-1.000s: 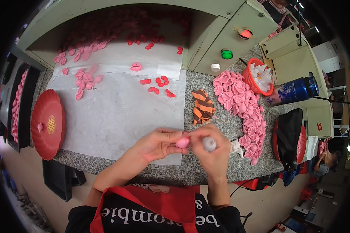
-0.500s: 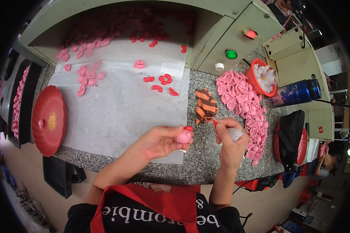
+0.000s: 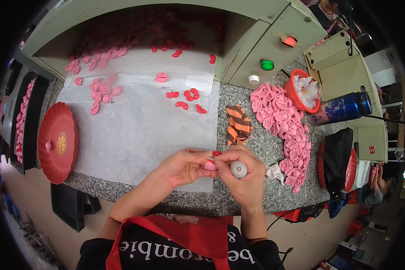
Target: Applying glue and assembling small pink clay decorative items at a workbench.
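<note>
- Both hands meet at the near edge of the counter: the left hand [image 3: 184, 165] has its fingertips pinched shut on a small pink piece [image 3: 210, 165], and the right hand [image 3: 241, 173] is curled closed around a small white bottle [image 3: 238, 169] while its fingertips press a little red piece [image 3: 217, 153] against the pink one.
- Beneath and beyond the hands lies a granite counter [image 3: 252, 198], backed by a pale green machine housing [image 3: 256, 40] with a red button [image 3: 289, 41] and a green button [image 3: 267, 65] far up and to the right.
- A wide white sheet [image 3: 135, 130] covers the counter from under the left hand outward to the left and away.
- Far to the left of the hands sits a round red lid [image 3: 58, 141].
- To the right of the right hand, a long heap of pink pieces [image 3: 283, 126] runs away from the person.
- Further right lies a black bag [image 3: 337, 162], and beyond the heap a blue bottle [image 3: 342, 108] lies on its side next to a red basket [image 3: 303, 92] of white bits.
- Just beyond the hands sits a folded orange-and-brown striped wrapper [image 3: 238, 125].
- Scattered pink shapes [image 3: 101, 85] and small red pieces [image 3: 189, 96] dot the sheet well beyond the hands.
- A crumpled white scrap [image 3: 273, 171], perhaps tissue, lies just right of the right hand.
</note>
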Demonstrator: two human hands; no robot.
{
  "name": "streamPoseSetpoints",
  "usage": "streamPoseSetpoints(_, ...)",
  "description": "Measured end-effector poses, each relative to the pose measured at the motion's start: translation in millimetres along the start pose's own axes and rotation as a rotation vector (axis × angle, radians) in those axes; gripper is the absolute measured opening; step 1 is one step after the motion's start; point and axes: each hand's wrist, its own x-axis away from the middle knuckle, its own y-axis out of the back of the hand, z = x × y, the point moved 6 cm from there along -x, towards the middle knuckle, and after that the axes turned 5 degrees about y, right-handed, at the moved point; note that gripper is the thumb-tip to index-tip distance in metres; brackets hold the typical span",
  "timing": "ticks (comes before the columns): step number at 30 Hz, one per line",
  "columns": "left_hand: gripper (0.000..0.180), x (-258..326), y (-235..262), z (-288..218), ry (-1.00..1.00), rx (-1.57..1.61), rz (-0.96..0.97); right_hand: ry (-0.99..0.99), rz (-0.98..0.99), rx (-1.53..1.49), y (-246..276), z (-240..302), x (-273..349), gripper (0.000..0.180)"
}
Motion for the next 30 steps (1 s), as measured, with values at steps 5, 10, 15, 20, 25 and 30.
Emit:
streamPoseSetpoints(5, 0.03, 5.3, -8.0, -0.8, 0.022, -0.03, 0.009, -0.104, -0.372, 0.063, 43.0, -21.7, -8.8, 0.007)
streamPoseSetpoints(10, 0.034, -5.2, 2.0, -10.0, 0.01, 0.035, 0.042, -0.215, -0.219, -0.263, 36.4, -19.5, -8.0, 0.009)
streamPoseSetpoints(15, 0.037, -6.7, -13.6, -8.3, 0.059, 0.077, 0.129, 0.13, -0.064, 0.087, 19.9, 17.6, -4.6, 0.014)
streamPoseSetpoints(20, 0.051, -2.1, 23.5, 2.5, 0.115, 0.124, 0.156, 0.003, -0.428, 0.447, 63.8, -28.0, 4.0, 0.015)
streamPoseSetpoints(25, 0.031, -14.9, 5.5, 9.2, 0.104, 0.308, 0.081, -0.181, -0.639, 0.775, 133.4, -46.4, 51.5, 0.019)
streamPoseSetpoints(30, 0.031, -20.2, 0.6, 0.7, -0.127, 0.116, 0.06, 0.156, -0.405, 0.299, 70.3, 14.8, 36.0, 0.024)
